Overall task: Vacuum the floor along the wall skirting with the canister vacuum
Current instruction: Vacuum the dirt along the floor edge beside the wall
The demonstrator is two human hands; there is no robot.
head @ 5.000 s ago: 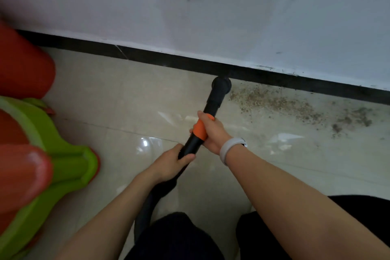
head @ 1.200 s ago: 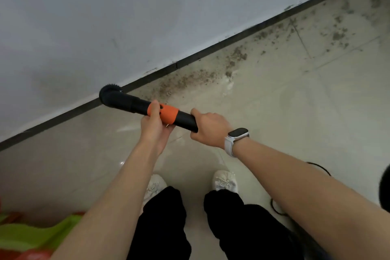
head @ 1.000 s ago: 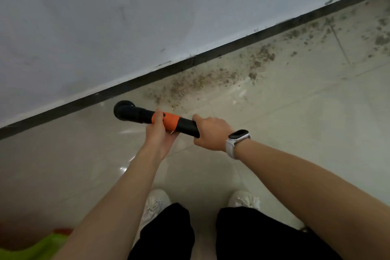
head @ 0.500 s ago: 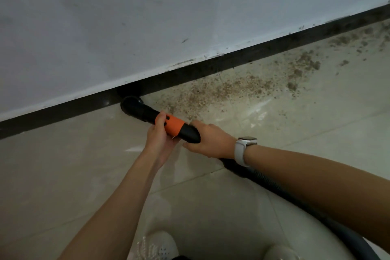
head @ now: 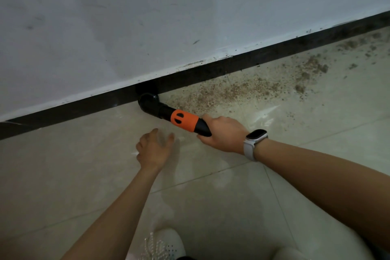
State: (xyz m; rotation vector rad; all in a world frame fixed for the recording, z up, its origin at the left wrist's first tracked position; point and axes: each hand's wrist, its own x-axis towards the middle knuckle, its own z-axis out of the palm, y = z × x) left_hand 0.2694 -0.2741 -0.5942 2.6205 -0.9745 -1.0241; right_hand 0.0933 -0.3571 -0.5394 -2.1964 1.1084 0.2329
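Note:
The black vacuum nozzle [head: 150,103] with an orange collar [head: 184,120] lies low over the floor, its round head against the black skirting [head: 242,63] under the white wall. My right hand [head: 223,134], a watch on its wrist, grips the nozzle just behind the orange collar. My left hand [head: 153,150] hovers free of the nozzle below it, fingers spread and holding nothing. A patch of brown dirt [head: 238,91] covers the beige tiles right of the nozzle head, along the skirting. The hose and the canister are out of sight.
More dirt clumps [head: 312,69] lie further right near the skirting. My white shoe [head: 162,245] shows at the bottom edge. Beige glossy tiles [head: 63,175] stretch to the left of my arms.
My left hand has let go of the orange collar and dropped away from the nozzle. The nozzle head has moved right along the skirting, closer to the dirt.

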